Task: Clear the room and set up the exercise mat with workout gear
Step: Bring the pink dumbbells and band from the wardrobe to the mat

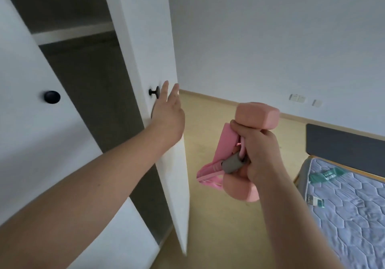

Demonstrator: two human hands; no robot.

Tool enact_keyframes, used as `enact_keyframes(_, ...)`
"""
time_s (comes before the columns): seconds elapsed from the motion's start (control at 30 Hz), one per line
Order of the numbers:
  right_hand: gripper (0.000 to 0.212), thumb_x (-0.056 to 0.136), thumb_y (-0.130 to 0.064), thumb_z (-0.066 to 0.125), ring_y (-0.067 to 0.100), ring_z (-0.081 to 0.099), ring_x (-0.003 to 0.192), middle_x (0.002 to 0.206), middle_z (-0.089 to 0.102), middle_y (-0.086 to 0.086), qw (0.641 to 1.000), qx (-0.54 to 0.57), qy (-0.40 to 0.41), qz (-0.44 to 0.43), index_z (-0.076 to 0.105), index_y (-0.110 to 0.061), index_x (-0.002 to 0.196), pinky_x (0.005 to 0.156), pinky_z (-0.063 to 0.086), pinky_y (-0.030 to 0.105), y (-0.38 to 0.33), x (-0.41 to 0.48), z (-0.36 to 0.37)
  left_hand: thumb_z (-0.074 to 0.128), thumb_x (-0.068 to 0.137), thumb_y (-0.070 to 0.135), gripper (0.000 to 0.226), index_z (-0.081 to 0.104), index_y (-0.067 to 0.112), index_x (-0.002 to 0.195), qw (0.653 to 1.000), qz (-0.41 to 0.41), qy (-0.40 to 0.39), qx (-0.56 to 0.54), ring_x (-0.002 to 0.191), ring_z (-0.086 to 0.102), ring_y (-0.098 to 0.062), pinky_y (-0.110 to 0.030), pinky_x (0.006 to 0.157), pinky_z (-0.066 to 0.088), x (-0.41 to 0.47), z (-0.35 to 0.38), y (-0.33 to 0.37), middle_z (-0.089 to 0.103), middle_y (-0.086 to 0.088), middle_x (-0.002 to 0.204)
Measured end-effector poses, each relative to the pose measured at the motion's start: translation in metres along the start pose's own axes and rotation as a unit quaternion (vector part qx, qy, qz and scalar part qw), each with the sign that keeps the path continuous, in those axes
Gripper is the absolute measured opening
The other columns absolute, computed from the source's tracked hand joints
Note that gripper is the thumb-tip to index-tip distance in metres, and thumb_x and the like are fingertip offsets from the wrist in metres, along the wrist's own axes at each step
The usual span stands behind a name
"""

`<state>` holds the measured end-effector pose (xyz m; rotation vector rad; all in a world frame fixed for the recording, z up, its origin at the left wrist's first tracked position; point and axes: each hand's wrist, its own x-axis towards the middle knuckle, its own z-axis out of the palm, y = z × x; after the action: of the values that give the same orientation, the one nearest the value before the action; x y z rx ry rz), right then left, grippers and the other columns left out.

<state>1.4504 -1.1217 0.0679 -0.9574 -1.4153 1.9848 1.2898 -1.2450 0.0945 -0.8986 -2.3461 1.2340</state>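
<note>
Dumbbell: pink, upright, centre right, gripped by right hand.
Band: pink, grey handle, hung from same grip.
Left hand: released, fingers straight beside knob on wardrobe door.

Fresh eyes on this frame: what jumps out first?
Centre-right, the right hand grips a pink dumbbell upright, together with a pink pull-band held by its grey foam handle. The left hand, fingers straight, reaches to the open white wardrobe door right beside its black knob; whether it touches is unclear. A bare quilted mattress fills the lower right corner.
</note>
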Motion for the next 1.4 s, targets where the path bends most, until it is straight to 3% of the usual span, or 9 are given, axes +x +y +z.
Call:
enact_keyframes(0.23,0.021,0.079,-0.024,0.083,0.013,0.049,0.044,0.05,0.052,-0.002,0.999,-0.009,-0.028,0.018,0.066,-0.015,0.071,0.064,0.048,0.036,0.016,-0.024,0.044,0.031,0.102,0.047,0.067,0.024,0.015,0.161,0.997,-0.011,0.037,0.07,0.154,-0.012,-0.045,-0.066,0.119,-0.008,-0.012,0.072,-0.036,0.006,-0.018,0.169)
enact_keyframes(0.57,0.021,0.078,-0.024,0.084,0.015,0.054,0.051,0.054,0.057,-0.003,0.999,-0.012,-0.045,-0.002,0.066,-0.016,0.069,0.067,0.05,0.038,0.021,-0.036,0.071,0.032,0.103,0.046,0.063,0.028,0.019,0.159,0.995,-0.014,0.094,0.033,0.155,-0.008,-0.042,-0.063,0.12,-0.006,-0.005,0.11,-0.057,0.012,-0.015,0.169)
enact_keyframes(0.83,0.025,0.078,-0.024,0.083,0.013,0.052,0.048,0.052,0.055,-0.004,0.999,-0.014,-0.036,0.001,0.063,-0.016,0.066,0.065,0.047,0.035,0.023,-0.034,0.078,0.031,0.101,0.057,0.067,0.029,0.022,0.158,0.995,-0.014,0.098,0.0,0.156,-0.009,-0.039,-0.06,0.121,-0.009,-0.002,0.134,-0.069,0.009,-0.011,0.17)
enact_keyframes(1.03,0.026,0.076,-0.024,0.085,0.017,0.051,0.055,0.052,0.054,-0.004,0.999,-0.003,-0.032,0.01,0.063,-0.018,0.062,0.068,0.048,0.039,0.025,-0.023,0.083,0.032,0.102,0.055,0.064,0.032,0.023,0.157,0.994,-0.007,0.109,-0.017,0.156,-0.009,-0.036,-0.058,0.122,-0.009,0.0,0.145,-0.077,0.009,-0.009,0.171)
enact_keyframes(1.4,0.022,0.077,-0.024,0.084,0.015,0.053,0.051,0.054,0.057,-0.003,1.0,0.005,-0.023,0.014,0.065,-0.016,0.068,0.066,0.049,0.037,0.031,-0.005,0.082,0.034,0.101,0.055,0.059,0.039,0.027,0.153,0.992,-0.013,0.099,-0.074,0.157,-0.011,-0.029,-0.054,0.123,-0.013,0.004,0.15,-0.085,0.01,-0.002,0.171)
